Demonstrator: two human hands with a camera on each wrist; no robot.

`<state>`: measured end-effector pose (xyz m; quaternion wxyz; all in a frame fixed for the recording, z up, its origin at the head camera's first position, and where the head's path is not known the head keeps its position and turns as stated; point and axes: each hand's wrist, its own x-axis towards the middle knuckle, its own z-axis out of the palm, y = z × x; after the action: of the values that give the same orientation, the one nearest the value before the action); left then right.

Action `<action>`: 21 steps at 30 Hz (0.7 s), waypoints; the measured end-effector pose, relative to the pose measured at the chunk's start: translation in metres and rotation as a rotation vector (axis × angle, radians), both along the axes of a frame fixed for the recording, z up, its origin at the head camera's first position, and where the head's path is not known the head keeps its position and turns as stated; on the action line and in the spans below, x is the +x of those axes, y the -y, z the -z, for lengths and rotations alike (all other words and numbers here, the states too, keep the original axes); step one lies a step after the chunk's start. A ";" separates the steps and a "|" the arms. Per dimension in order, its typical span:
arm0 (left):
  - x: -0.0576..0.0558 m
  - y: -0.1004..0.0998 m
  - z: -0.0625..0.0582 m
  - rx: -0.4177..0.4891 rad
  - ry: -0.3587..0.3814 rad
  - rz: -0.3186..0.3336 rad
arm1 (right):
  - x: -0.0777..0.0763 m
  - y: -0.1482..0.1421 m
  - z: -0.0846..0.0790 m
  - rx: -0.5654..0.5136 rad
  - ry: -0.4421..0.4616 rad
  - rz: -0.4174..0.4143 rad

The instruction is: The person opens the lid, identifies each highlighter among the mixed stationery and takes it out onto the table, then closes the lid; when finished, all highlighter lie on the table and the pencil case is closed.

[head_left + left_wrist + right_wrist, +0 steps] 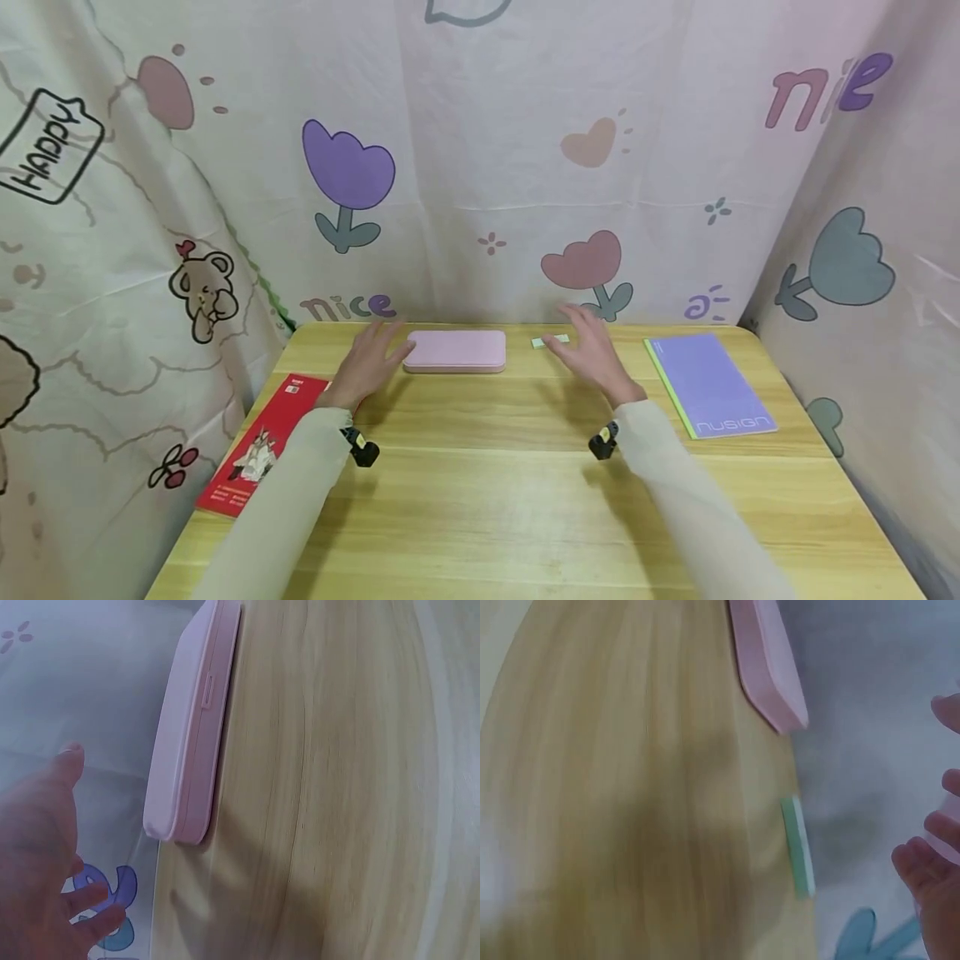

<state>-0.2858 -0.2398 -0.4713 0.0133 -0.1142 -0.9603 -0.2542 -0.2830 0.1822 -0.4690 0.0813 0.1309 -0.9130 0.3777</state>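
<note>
A pink pencil case (pixel 455 350) with a small latch on its front side lies closed at the back of the table. To its left is my left hand (pixel 367 362), fingers spread and holding nothing; in the left wrist view that hand (pixel 45 855) stays apart from the pencil case (pixel 184 727). My right hand (pixel 595 354) hovers at the back, its thumb overlapping a small green-and-white bar (pixel 537 342) in the head view. In the right wrist view this bar (pixel 798 846) lies by the table's back edge, and the relaxed right hand (pixel 937 877) is off to the side with nothing in it.
A red booklet (pixel 255 454) lies at the left, partly under my left forearm in view. At the right is a purple notebook (pixel 708 383) with a lime spine. A printed curtain (pixel 480 167) hangs behind and on both sides of the wooden table (pixel 487 500).
</note>
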 end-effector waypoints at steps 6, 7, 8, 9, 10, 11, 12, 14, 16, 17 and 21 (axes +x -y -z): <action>-0.013 -0.015 0.012 0.065 0.049 0.003 | -0.014 0.047 0.015 -0.075 0.026 -0.069; -0.016 -0.017 0.014 0.072 0.055 0.002 | -0.016 0.055 0.018 -0.077 0.018 -0.085; -0.018 -0.018 0.017 0.080 0.062 -0.001 | -0.018 0.062 0.021 -0.080 0.016 -0.103; -0.020 -0.020 0.019 0.097 0.069 -0.003 | -0.019 0.068 0.025 -0.087 0.015 -0.122; -0.023 -0.022 0.022 0.107 0.077 -0.003 | -0.019 0.074 0.027 -0.098 0.013 -0.136; -0.025 -0.023 0.024 0.116 0.089 -0.003 | -0.020 0.078 0.031 -0.095 0.009 -0.148; -0.027 -0.025 0.027 0.127 0.102 -0.003 | -0.021 0.083 0.034 -0.091 0.008 -0.159; -0.029 -0.027 0.030 0.142 0.124 -0.010 | -0.022 0.090 0.040 -0.105 0.031 -0.172; -0.029 -0.029 0.033 0.139 0.142 -0.012 | -0.023 0.096 0.044 -0.119 0.065 -0.179; -0.029 -0.029 0.034 0.138 0.151 -0.016 | -0.023 0.098 0.047 -0.121 0.084 -0.180; -0.028 -0.028 0.035 0.121 0.159 -0.013 | -0.023 0.103 0.052 -0.143 0.139 -0.193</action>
<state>-0.3142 -0.2118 -0.5065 -0.0546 -0.0862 -0.9419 -0.3199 -0.3056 0.0791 -0.5209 -0.0099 0.1855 -0.8703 0.4561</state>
